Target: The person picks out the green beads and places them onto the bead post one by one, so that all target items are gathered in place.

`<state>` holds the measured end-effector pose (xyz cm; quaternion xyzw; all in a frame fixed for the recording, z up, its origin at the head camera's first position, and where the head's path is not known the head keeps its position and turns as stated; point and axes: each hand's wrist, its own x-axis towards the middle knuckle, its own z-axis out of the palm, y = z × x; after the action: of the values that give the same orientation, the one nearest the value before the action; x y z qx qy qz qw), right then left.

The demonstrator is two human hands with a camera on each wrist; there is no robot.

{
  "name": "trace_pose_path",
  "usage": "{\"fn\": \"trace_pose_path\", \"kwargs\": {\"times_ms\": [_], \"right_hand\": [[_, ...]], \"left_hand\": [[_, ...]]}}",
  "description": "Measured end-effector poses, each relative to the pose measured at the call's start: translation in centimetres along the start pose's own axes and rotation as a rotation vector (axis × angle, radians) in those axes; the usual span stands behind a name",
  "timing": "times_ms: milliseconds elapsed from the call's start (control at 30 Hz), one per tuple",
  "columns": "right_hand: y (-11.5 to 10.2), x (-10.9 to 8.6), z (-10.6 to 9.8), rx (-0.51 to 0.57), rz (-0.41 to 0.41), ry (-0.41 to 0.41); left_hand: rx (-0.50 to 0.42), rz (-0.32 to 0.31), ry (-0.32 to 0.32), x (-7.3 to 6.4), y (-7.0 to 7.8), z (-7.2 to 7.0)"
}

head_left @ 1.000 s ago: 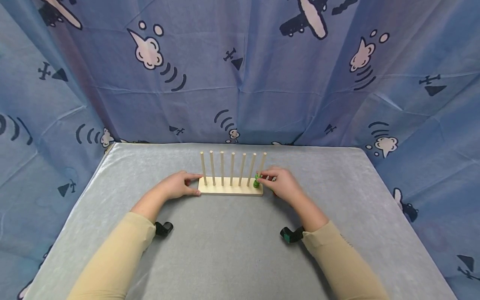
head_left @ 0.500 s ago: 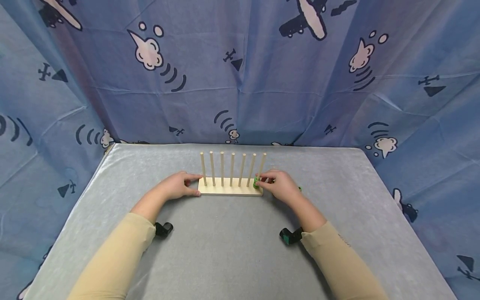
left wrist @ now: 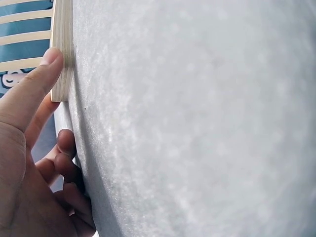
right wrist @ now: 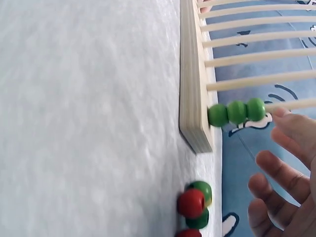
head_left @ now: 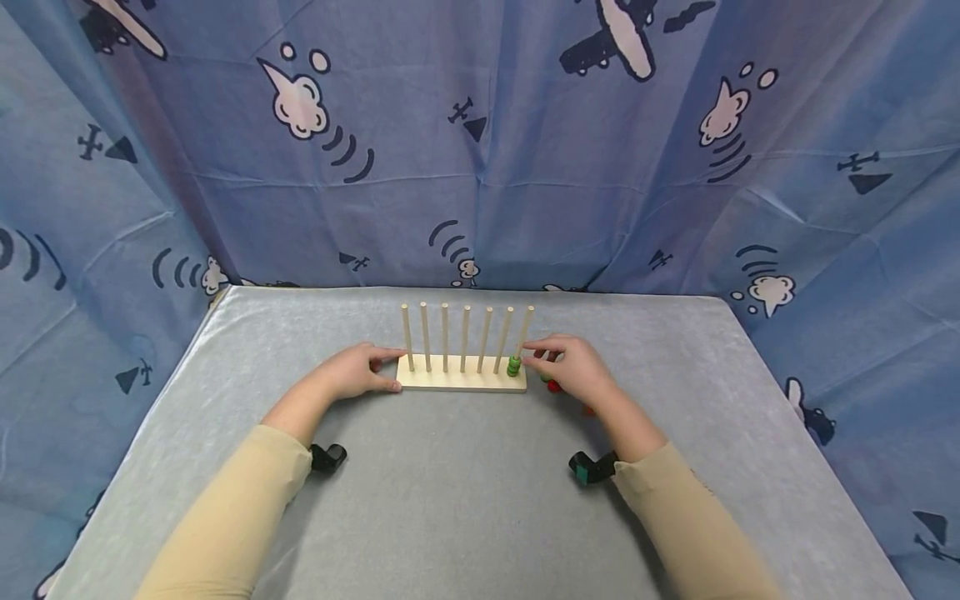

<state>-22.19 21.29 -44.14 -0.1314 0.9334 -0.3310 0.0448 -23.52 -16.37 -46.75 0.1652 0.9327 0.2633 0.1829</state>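
A pale wooden peg board [head_left: 461, 381] with several upright pegs stands on the table. My left hand [head_left: 356, 371] pinches its left end; in the left wrist view the thumb [left wrist: 34, 86] lies on the front edge and a finger goes behind. Three green beads [right wrist: 236, 112] are stacked on the rightmost peg [head_left: 523, 333], down at the base. My right hand [head_left: 572, 367] is beside that peg, fingers loosely bent, nothing between them. In the right wrist view its fingertips [right wrist: 280, 112] are close to the peg above the beads; whether they touch it I cannot tell.
Loose red and green beads lie right of the board, including a red bead [right wrist: 190, 203] and a green bead [right wrist: 197, 218], partly under my right hand. A grey cloth covers the table [head_left: 450, 500]. A blue printed curtain [head_left: 420, 125] hangs behind.
My right hand has let go of the top green bead and drawn slightly right, uncovering the stack and some loose beads. My left hand and the board stay still.
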Motion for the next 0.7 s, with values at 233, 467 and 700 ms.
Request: {"fn": "trace_pose_path", "kwargs": {"times_ms": [233, 467, 700], "right_hand": [[1.0, -0.9, -1.8, -0.030, 0.017, 0.007], [3.0, -2.2, -3.5, -0.074, 0.036, 0.016], [5.5, -3.9, -5.0, -0.116, 0.045, 0.028]], "left_hand": [[0.002, 0.012, 0.002, 0.2, -0.1, 0.0], [0.015, 0.006, 0.001, 0.0, -0.1, 0.0], [0.014, 0.009, 0.002, 0.0, -0.1, 0.0]]}}
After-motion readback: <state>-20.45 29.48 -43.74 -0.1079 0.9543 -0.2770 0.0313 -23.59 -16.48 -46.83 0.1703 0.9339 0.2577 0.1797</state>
